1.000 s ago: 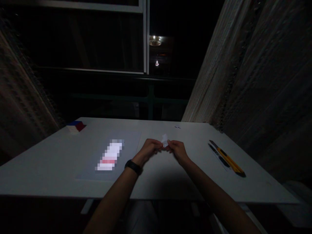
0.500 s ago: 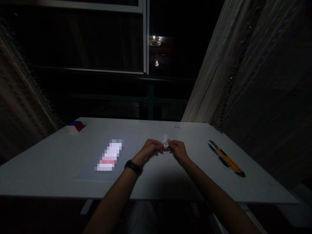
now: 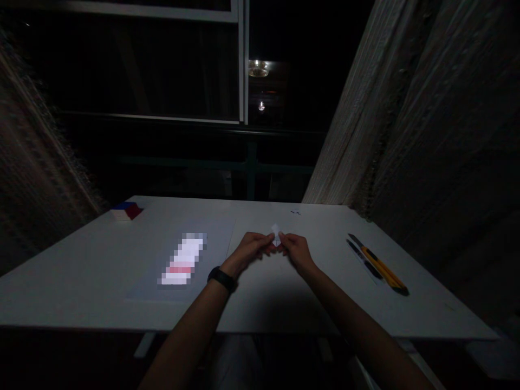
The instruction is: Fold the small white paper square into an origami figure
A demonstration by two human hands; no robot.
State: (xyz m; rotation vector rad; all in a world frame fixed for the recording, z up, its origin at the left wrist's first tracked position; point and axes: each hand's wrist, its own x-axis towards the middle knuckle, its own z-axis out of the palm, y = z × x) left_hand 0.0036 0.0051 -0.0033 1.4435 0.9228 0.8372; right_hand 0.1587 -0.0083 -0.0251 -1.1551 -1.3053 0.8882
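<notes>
A small folded piece of white paper [image 3: 276, 233] is held just above the white table [image 3: 93, 271] at its middle. My left hand [image 3: 251, 250], with a black watch on the wrist, pinches the paper from the left, fingers curled. From the right, my right hand [image 3: 296, 250] pinches the same paper with fingertips pressed together. Both hands meet at the paper, and most of it is hidden between the fingers.
A yellow utility knife [image 3: 384, 268] and a dark pen [image 3: 361, 259] lie at the right. A grey sheet with a blurred patch [image 3: 183, 259] lies left of the hands. A colour cube [image 3: 125, 209] sits at the far left corner. Curtains hang on both sides; a dark window is behind.
The paper's visible tip sits slightly lower and smaller between the fingertips than a second ago. Both hands stay almost in place.
</notes>
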